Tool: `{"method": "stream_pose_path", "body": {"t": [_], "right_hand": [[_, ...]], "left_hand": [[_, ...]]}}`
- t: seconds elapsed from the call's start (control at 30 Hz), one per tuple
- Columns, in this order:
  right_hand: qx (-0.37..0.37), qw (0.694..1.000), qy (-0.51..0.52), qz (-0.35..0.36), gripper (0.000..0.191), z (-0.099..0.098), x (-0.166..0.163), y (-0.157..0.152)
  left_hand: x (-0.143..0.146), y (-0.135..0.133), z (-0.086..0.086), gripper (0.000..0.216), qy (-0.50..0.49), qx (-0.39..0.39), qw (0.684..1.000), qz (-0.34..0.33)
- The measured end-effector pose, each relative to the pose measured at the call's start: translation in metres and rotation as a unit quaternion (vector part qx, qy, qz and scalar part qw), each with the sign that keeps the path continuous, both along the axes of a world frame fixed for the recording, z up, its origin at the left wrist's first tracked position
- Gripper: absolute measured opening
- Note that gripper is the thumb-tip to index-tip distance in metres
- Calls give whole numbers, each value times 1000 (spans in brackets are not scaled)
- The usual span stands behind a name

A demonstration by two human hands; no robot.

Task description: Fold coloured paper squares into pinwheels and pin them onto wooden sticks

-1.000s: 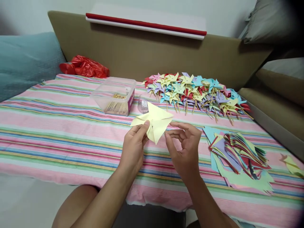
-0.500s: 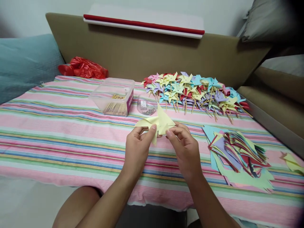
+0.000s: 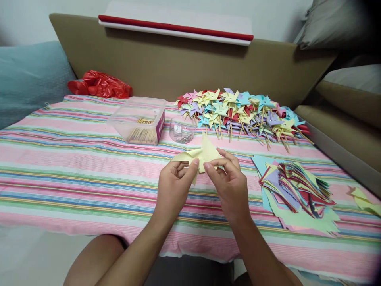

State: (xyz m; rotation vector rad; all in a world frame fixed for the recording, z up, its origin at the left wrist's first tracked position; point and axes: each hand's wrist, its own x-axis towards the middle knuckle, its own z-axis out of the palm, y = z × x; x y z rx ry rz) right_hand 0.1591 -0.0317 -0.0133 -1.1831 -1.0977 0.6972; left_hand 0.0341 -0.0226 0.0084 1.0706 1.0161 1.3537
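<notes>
Both hands hold a pale yellow paper piece [image 3: 205,151] with folded points above the striped cloth. My left hand [image 3: 175,186] pinches its left side between thumb and fingers. My right hand [image 3: 229,184] pinches its middle with thumb and forefinger, the other fingers curled. Just beyond the paper stands a small clear cup of metal pins [image 3: 181,133], and left of that a clear plastic box of wooden sticks [image 3: 139,120].
A heap of finished paper pinwheels on sticks [image 3: 241,113] lies at the back right. A stack of cut coloured paper squares [image 3: 297,190] lies at the right. A red plastic bag [image 3: 98,84] sits at the back left. The striped cloth [image 3: 74,171] covers the table, with a sofa behind.
The paper's points have been folded in toward the middle and look smaller. Both hands have closed together on it. The view has shifted slightly.
</notes>
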Motion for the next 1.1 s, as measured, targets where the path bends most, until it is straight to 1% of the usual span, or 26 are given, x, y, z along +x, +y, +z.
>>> {"method": "stream_pose_path", "body": {"t": [0.13,0.3,0.43,0.6,0.67,0.8,0.83,0.87,0.93,0.97,1.0,1.1], "right_hand": [[-2,1000,1,-4,15,0,0,0],[7,1000,18,-4,15,-1,-3,1],[15,999,21,-24,15,-1,-6,-1],[29,998,7,-46,15,-3,-8,-2],[33,998,7,-46,15,-4,-9,-2],[41,998,3,-41,15,-4,-11,-2],[49,998,14,-39,18,-4,-11,-1],[56,997,31,-37,26,-3,-9,-1],[55,996,64,-25,50,-2,-5,0],[47,996,69,-13,55,-1,-1,1],[32,998,61,5,51,0,2,2],[-15,996,25,79,24,3,13,3]], "left_hand": [[0,0,1,21,-10,-11,1000,-5],[1,-1,1,21,-12,-6,1000,-9],[3,-1,0,21,-3,-1,1000,-2],[3,-1,-2,21,-16,4,1000,-17],[3,-1,-2,22,-3,5,1000,-13],[2,0,-1,31,49,20,999,8],[2,0,-1,34,59,24,998,12],[1,0,0,35,65,29,997,13],[-2,0,1,34,75,45,996,11],[-4,1,1,32,89,58,994,9],[-6,1,2,28,112,74,991,8],[-13,3,3,24,205,125,971,5]]}}
